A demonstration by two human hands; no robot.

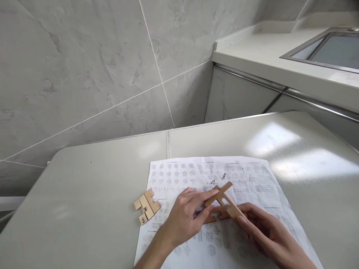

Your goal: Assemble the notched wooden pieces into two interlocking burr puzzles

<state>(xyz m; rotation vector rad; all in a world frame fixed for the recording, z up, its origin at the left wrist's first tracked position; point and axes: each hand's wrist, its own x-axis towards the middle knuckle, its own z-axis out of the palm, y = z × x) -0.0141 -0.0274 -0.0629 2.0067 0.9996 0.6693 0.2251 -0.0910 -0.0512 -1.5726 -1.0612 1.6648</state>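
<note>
L hand (185,215) & R hand (262,228) grip wood pcs (220,194) (brown, w/ rounded cutouts).

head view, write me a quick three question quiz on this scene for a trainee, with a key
1. True or false: the white printed paper sheet lies on the pale grey glossy table.

2. Which hand is nearer the light tan notched wooden block cluster, the left hand or the right hand?

3. What do both hands hold?
a) a silver metal spoon
b) brown slotted wooden pieces
c) a blue plastic cup

Key: 1. true; 2. the left hand; 3. b
</note>
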